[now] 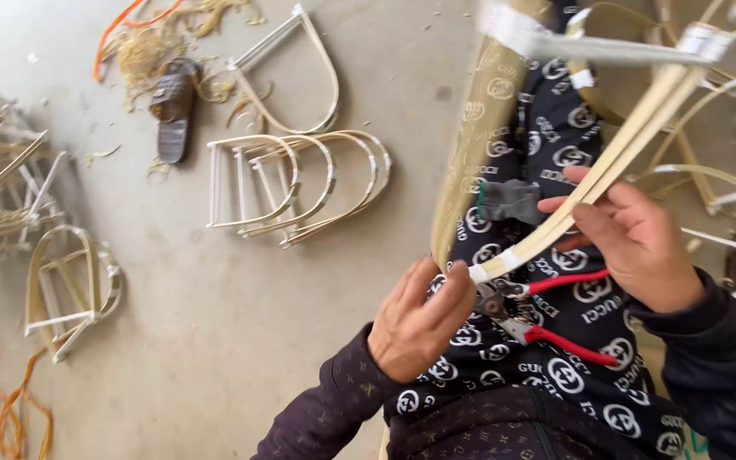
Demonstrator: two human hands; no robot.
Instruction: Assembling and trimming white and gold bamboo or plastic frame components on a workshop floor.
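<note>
Two hands work close over the person's lap, with little free room between them. The left hand (419,319) is curled, fingers bent round the taped end of a bundle of bamboo strips (606,162); its palm is turned away, so how tight the hold is cannot be made out. The right hand (636,238) is half closed, thumb and fingers pinching the strips a little higher up. Just below the taped end lie pliers (547,315) with red handles, jaws pointing at the left hand and handles spread toward the right wrist; they rest on the patterned dark trousers (547,366), and whether a hand touches them is hard to tell. A grey scrap with a green edge (508,200) sits on the trousers behind the strips.

The strips rise up and right to a taped joint near the top edge, where the frame they belong to is cut off and blurred. More pale frames crowd the right edge.

To the left the concrete floor (215,324) is open. Farther out lie three bent arch frames (300,183), another frame (70,285) near the left edge, a stack partly out of view, a brown sandal (174,109), and shavings with orange cord (129,25) at the top.
</note>
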